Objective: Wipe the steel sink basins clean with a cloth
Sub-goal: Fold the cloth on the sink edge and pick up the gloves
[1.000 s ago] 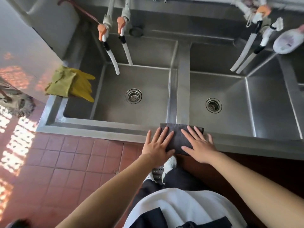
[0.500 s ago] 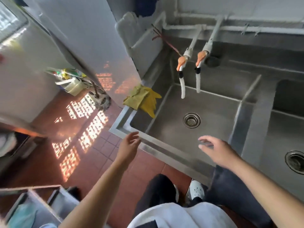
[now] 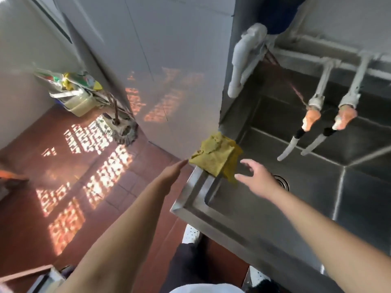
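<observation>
Both hands are held out, fingers spread and nothing gripped: left hand (image 3: 172, 172) just beside the yellow cloth (image 3: 213, 157) (draped over the sink (image 3: 190, 199) rim's corner), right hand (image 3: 257, 176) over the basin

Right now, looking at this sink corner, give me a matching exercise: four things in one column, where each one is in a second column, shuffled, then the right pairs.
Things:
1. yellow cloth
2. drain
3. mop head
4. right hand

Places:
A. on the red tile floor beside the white panel
B. draped over the sink's left rim
C. in the basin floor, partly hidden behind the hand
D. above the basin, fingers spread, just right of the cloth

Pairs: 1-B, 2-C, 3-A, 4-D
</observation>
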